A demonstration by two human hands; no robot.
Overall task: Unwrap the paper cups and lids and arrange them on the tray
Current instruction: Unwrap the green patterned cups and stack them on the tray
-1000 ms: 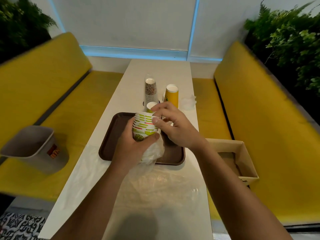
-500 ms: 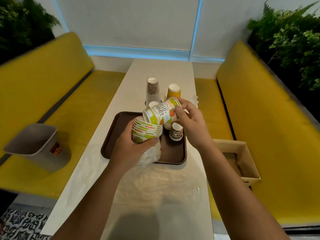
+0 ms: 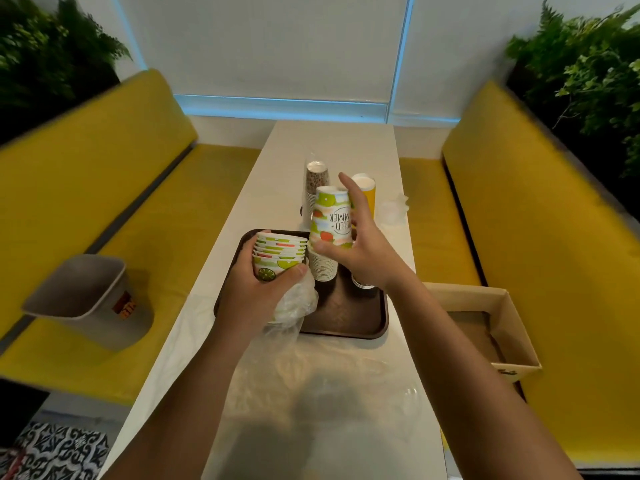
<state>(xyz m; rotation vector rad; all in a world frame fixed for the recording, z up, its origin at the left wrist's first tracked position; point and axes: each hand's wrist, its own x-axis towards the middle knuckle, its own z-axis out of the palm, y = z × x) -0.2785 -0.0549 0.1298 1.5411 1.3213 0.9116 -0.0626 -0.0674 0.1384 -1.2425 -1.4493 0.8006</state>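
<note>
Just one tray [image 3: 349, 315], one bin [image 3: 81, 289]

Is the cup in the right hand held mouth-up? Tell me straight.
No: the right hand holds the fruit-print cup with its closed base on top and its lettering upside down.

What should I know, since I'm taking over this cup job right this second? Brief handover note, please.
Left hand grips a stack of fruit-print cups, with the plastic wrapper bunched beneath it.
Right hand holds one inverted cup on top of an upside-down cup stack on the brown tray.
Done: some cups are on the tray.
Left: the gripped stack. The dotted cups in their clear sleeve and the yellow cups stand beyond the tray.
</note>
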